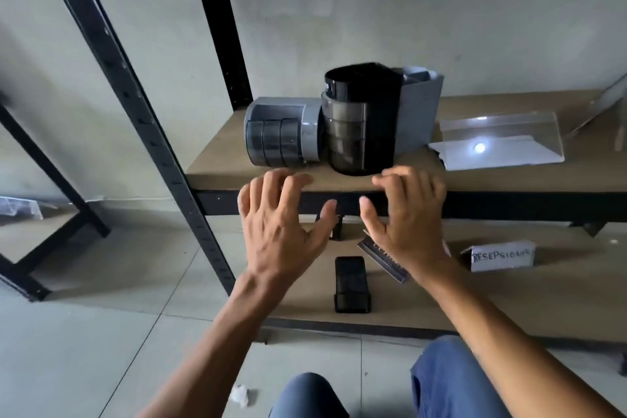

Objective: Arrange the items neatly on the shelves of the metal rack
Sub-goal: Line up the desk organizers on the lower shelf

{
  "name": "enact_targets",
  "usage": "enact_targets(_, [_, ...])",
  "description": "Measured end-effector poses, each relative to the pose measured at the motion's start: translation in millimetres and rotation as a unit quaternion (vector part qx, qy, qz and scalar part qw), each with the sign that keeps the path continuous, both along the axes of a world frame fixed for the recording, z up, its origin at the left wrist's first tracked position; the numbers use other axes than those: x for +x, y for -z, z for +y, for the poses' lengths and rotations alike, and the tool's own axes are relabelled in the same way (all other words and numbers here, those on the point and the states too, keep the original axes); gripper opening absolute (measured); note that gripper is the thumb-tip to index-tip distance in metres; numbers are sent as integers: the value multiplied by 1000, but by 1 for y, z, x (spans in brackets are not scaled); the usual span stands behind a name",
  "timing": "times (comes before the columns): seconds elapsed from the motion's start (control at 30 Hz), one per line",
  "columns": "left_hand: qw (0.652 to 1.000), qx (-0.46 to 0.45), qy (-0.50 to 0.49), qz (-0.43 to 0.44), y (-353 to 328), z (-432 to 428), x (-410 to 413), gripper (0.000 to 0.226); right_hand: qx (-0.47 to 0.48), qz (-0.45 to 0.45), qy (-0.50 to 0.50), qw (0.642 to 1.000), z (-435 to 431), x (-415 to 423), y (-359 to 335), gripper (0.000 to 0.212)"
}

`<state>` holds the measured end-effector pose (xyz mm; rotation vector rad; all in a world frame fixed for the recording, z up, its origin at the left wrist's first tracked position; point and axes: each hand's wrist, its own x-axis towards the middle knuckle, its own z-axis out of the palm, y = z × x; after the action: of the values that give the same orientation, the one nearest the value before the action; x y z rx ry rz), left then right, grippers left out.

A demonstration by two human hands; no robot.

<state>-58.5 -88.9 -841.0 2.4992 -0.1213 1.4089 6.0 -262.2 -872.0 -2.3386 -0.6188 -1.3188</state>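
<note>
A black upright organiser [363, 119] stands on the upper shelf [220, 159] of the metal rack. A grey organiser [283, 132] lies on its side to its left, and another grey one [420, 108] stands behind on the right. My left hand [281, 224] and my right hand [407, 217] hover side by side before the shelf's front edge, fingers spread and loosely bent, holding nothing. On the lower shelf [509, 302] lie a black mesh holder [352, 283], a dark nameplate [383, 256] partly hidden by my right hand, and a white paper sign [502, 256].
Clear acrylic stands [502, 141] lie on the upper shelf's right side. A black rack upright [142, 119] runs diagonally at the left. A second rack [40, 214] stands further left. Crumpled paper [241, 395] lies on the tiled floor near my knees [451, 380].
</note>
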Motion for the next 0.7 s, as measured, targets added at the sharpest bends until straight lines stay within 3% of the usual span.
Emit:
enact_targets(0.1, [998,60,10,19,-40,8,8,69,-3,-8,7,1000,-1,-1,-1,31])
enact_targets(0.23, [979,120,18,166,-86,24,40,118,17,-24,-1,1000,1,1,0,28])
enact_targets(0.33, [947,189,-1,259,-101,36,65,142,21,-35,-7,999,1,2,2,27])
enact_targets(0.53, [894,228,6,385,-108,48,90,149,17,-45,-1,999,1,5,5,27])
enact_targets(0.7, [913,189,44,357,-105,52,98,127,16,-53,-1,998,1,6,7,27])
